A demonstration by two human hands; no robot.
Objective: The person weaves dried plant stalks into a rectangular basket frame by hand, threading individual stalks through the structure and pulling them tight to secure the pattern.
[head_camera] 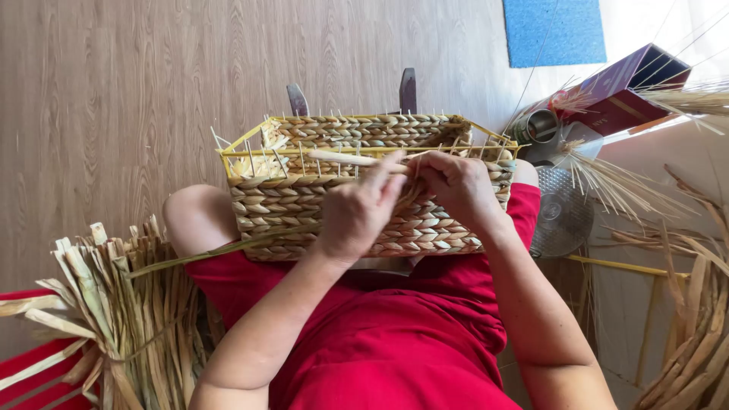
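A half-woven straw basket (pixel 304 201) on a yellow wire frame (pixel 243 150) rests on my lap, over my red clothing. My left hand (pixel 357 212) pinches a pale straw strand (pixel 345 158) at the basket's near top edge. My right hand (pixel 459 186) grips the same weaving spot just beside it, fingers curled on the twisted strand. A long green-tan strand (pixel 197 254) trails from the basket's front toward the left.
A bundle of cut dried reeds (pixel 129 319) lies at lower left beside a red crate (pixel 30 364). More dried straw (pixel 683 304) sits at right, with a maroon box (pixel 623 87), a metal can (pixel 535 125) and a blue mat (pixel 554 30). Wooden floor lies beyond.
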